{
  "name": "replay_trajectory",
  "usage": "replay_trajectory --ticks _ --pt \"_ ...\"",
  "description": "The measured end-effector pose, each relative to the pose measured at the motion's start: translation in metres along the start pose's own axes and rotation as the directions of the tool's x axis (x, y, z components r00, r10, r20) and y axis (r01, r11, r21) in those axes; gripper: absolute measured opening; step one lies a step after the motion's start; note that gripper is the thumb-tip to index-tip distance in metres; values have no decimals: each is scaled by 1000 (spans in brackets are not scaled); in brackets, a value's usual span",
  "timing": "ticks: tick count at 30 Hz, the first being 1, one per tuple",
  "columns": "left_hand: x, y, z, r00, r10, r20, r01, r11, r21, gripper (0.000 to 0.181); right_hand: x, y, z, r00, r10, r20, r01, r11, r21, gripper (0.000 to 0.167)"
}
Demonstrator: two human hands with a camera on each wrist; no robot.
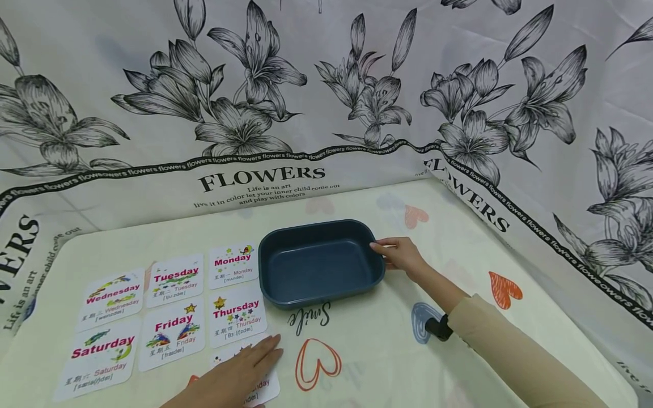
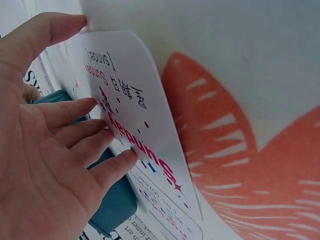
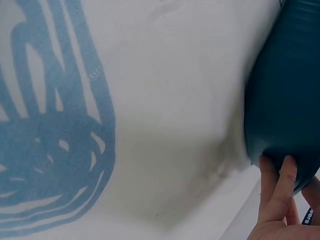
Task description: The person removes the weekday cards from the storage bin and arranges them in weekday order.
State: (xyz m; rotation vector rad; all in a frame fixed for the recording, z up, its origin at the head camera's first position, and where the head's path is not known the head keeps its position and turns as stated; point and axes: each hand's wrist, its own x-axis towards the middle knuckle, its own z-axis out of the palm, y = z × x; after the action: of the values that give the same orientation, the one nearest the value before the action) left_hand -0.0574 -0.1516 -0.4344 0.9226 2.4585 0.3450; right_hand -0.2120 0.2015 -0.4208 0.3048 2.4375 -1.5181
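A dark blue rectangular plastic bin with rounded corners stands with nothing inside. My right hand grips its right end, thumb at the rim and fingers against the outer wall, as the right wrist view also shows. At the front, my left hand rests its fairly straight fingertips on the Sunday card. In the left wrist view its thumb lies beside the card's edge. Nearest to that hand are the Thursday card and the Friday card.
Left of the bin lie the Monday card, Tuesday card, Wednesday card and Saturday card. A small black object is partly behind the right sleeve. Flower-printed cloth hangs behind the heart-patterned tablecloth.
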Motion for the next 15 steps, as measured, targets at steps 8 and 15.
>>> replay_trajectory --ticks 8,15 --pt "-1 0 1 1000 13 -23 -13 999 38 91 3 -2 2 1000 3 10 -3 1000 -6 42" --pt "-4 -10 -22 984 30 -175 -20 998 56 69 5 -7 -5 995 -36 98 45 995 -88 46"
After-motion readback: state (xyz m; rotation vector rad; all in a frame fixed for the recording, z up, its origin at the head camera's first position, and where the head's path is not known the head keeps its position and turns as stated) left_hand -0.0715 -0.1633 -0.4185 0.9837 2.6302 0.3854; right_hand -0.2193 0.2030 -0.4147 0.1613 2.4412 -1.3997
